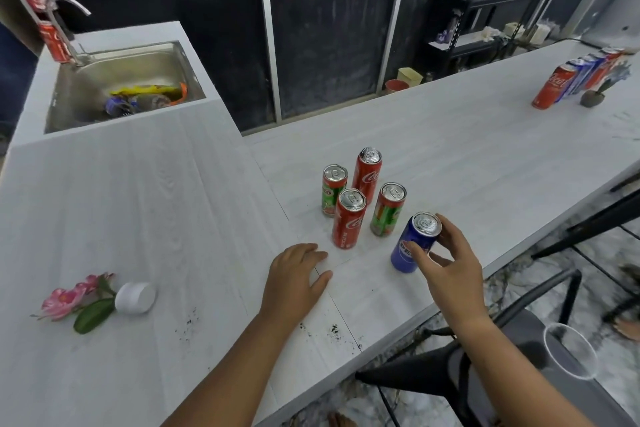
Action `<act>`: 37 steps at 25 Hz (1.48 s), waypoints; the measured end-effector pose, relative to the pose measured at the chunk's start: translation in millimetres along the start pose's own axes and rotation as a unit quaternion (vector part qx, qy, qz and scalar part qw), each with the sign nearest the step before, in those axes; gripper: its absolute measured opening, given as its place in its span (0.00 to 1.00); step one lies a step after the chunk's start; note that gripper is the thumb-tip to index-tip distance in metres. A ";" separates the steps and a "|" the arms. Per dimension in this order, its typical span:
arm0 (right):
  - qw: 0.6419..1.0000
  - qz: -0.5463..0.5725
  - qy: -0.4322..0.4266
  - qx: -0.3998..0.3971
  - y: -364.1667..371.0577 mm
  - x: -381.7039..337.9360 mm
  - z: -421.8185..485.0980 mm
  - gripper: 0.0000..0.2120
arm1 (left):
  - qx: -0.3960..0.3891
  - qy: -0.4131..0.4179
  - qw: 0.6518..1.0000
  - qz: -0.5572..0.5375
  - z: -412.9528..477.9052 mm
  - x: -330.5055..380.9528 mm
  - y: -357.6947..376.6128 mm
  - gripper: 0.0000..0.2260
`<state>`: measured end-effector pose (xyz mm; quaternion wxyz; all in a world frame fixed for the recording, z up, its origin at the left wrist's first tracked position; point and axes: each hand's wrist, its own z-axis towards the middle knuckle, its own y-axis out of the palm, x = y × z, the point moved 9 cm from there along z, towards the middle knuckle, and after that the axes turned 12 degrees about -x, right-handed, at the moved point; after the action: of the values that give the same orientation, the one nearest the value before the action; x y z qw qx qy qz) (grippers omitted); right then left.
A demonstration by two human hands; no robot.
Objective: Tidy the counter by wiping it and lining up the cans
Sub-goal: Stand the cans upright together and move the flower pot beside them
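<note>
The right hand (pixel 450 263) holds the blue can (pixel 412 246) at lower centre right of the frame, thumb on its side and fingers curled round behind its top rim. The can stands on the desk (pixel 173 218) near the front edge. The left hand (pixel 298 274) lies palm down on the desk at lower centre, fingers loosely spread and holding nothing, just below the cluster of cans.

Four more cans stand upright in a loose group at centre frame, above and to the left of the blue can. The back red can (pixel 367 172) is highest in the frame, and the left green can (pixel 334 189) stands just beside it. The front red can (pixel 349 218) is nearest the left hand, and the right green can (pixel 388 210) stands between it and the blue can. None of them is in a straight line with the others.

At the upper right a far row (pixel 581 74) of red and blue cans stands lined up, with a small plant (pixel 593 97) beside it. At lower left a pink flower (pixel 74 298) lies on its side with its white pot (pixel 135 297) tipped over. Dark specks of soil (pixel 332 329) are scattered on the desk below the left hand.

The sink (pixel 104 62) at upper left holds coloured wrappers, and one more red can (pixel 55 42) stands by its tap (pixel 69 3). A clear cup (pixel 571 354) sits on a dark chair (pixel 433 371) at lower right.
</note>
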<state>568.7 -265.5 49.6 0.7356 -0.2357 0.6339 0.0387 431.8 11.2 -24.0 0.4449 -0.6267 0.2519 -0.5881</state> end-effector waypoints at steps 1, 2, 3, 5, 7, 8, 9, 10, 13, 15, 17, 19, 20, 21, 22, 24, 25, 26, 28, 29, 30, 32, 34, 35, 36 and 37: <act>1.000 -0.005 0.005 -0.003 1.7 3.8 0.2 0.33 | 0.000 -0.003 1.000 -0.004 -1.4 -1.0 -0.5 0.18; 1.000 -0.006 0.016 -0.009 4.0 10.1 -0.7 0.35 | -0.001 -0.008 1.000 -0.005 -3.4 -2.7 -1.5 0.17; 0.999 -0.003 0.035 -0.017 6.7 19.3 -3.5 0.38 | -0.001 -0.011 1.000 -0.007 -6.3 -4.5 -3.0 0.17; 0.995 -0.001 0.099 -0.025 13.2 43.1 -18.3 0.43 | 0.010 -0.011 1.000 -0.011 -17.2 -9.7 -7.8 0.15; 0.987 -0.019 0.160 -0.023 21.1 64.7 -42.8 0.42 | 0.025 -0.016 1.000 -0.010 -33.0 -17.7 -15.1 0.14; 0.985 -0.041 0.167 -0.027 28.1 69.1 -54.4 0.40 | 0.034 -0.023 0.999 -0.007 -42.6 -23.7 -20.5 0.14; 0.984 -0.066 0.159 -0.039 36.9 69.0 -64.1 0.37 | 0.042 -0.032 0.999 -0.006 -52.9 -30.4 -25.9 0.14; 0.984 -0.088 0.144 -0.056 48.0 65.2 -72.0 0.34 | 0.052 -0.041 0.998 -0.005 -63.6 -37.2 -31.3 0.13; 0.979 -0.138 0.092 -0.117 91.6 40.4 -83.4 0.27 | 0.083 -0.066 0.994 -0.002 -98.5 -57.4 -51.9 0.12; 0.974 -0.157 0.066 -0.149 120.4 24.2 -84.5 0.24 | 0.092 -0.085 0.992 -0.002 -119.9 -69.6 -65.2 0.11; 0.970 -0.159 0.043 -0.181 151.5 6.7 -83.8 0.23 | 0.101 -0.112 0.989 -0.001 -143.9 -84.5 -81.2 0.11; 0.964 -0.165 0.019 -0.209 180.9 -9.7 -83.4 0.23 | 0.113 -0.139 0.984 0.002 -168.3 -99.7 -99.0 0.12; 0.961 -0.166 0.007 -0.221 194.7 -18.0 -83.6 0.23 | 0.121 -0.152 0.981 0.004 -180.3 -107.2 -108.0 0.12; 0.958 -0.165 -0.005 -0.233 208.3 -25.7 -84.8 0.23 | 0.129 -0.165 0.978 0.005 -192.2 -114.9 -116.4 0.11; 0.956 -0.161 -0.015 -0.246 221.5 -32.3 -85.9 0.23 | 0.136 -0.176 0.975 0.005 -203.8 -122.8 -124.5 0.11; 0.950 -0.154 -0.022 -0.272 245.0 -41.2 -87.4 0.22 | 0.151 -0.193 0.969 0.006 -224.4 -137.2 -137.3 0.11; 0.945 -0.153 -0.027 -0.289 260.1 -46.7 -89.1 0.22 | 0.158 -0.202 0.966 0.011 -235.6 -145.9 -143.6 0.10; 0.939 -0.153 -0.035 -0.307 276.2 -51.8 -91.2 0.23 | 0.162 -0.211 0.964 0.018 -245.9 -155.1 -149.0 0.10; 0.928 -0.148 -0.049 -0.339 311.5 -64.5 -93.5 0.23 | 0.165 -0.227 0.959 0.036 -261.7 -176.3 -158.7 0.10; 0.922 -0.146 -0.058 -0.353 329.6 -73.0 -93.9 0.23 | 0.166 -0.238 0.956 0.039 -267.7 -188.2 -162.9 0.10; 0.917 -0.148 -0.070 -0.364 348.5 -82.8 -93.8 0.22 | 0.169 -0.250 0.953 0.036 -273.1 -200.3 -167.0 0.09; 0.905 -0.162 -0.097 -0.382 383.3 -102.8 -90.6 0.21 | 0.176 -0.261 0.949 0.033 -277.4 -216.6 -172.0 0.09; 0.889 -0.184 -0.124 -0.400 417.7 -121.6 -85.7 0.21 | 0.184 -0.259 0.947 0.044 -277.5 -224.4 -172.2 0.09; 0.881 -0.196 -0.136 -0.409 433.9 -128.9 -82.7 0.22 | 0.185 -0.259 0.946 0.052 -276.3 -226.1 -171.0 0.10; 0.870 -0.210 -0.146 -0.421 449.9 -134.3 -80.3 0.23 | 0.185 -0.260 0.946 0.058 -275.3 -227.2 -169.8 0.10; 0.858 -0.226 -0.153 -0.436 465.1 -138.3 -78.4 0.25 | 0.185 -0.260 0.946 0.061 -274.4 -228.5 -168.5 0.10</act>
<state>304.8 149.0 35.9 0.6341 -0.6599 0.3610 0.1793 91.6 211.6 -21.4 0.6378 -0.6484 0.0518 -0.4125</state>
